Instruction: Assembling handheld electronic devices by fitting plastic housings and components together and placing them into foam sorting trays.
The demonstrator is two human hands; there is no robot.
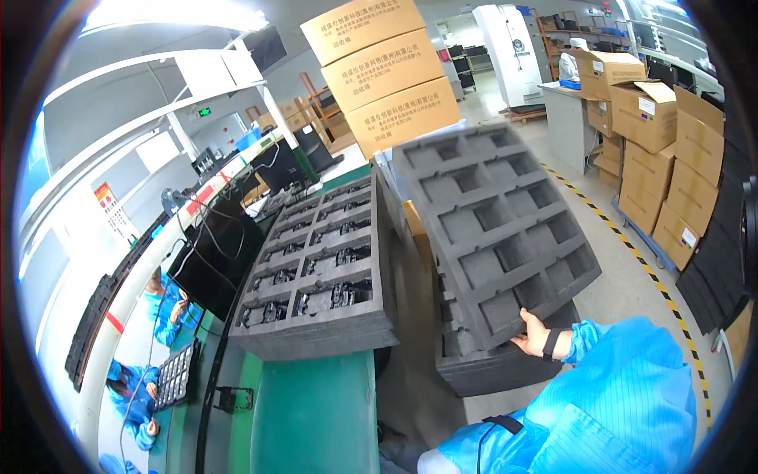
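Head view: right hand (537,336) lifting an empty grey foam tray (497,229) off a stack.

Its fingers are curled under the lower edge of the tilted empty tray, gripping it, with a black band at the wrist and a blue sleeve (608,395) behind. That tray hangs slanted above a stack of like trays (482,367) standing on the floor, its far end blurred. Left of the stack, a filled foam tray (320,276) with dark parts in its pockets rests on the green workbench (316,419), almost touching the lifted tray's left edge. Beyond the lifted tray stand three stacked cardboard boxes (387,71); right of it, across a yellow-black floor stripe (632,253), more cartons (663,158) are piled. Far left of the bench, monitors (217,253) and other workers in blue (162,304). The left hand is out of sight.
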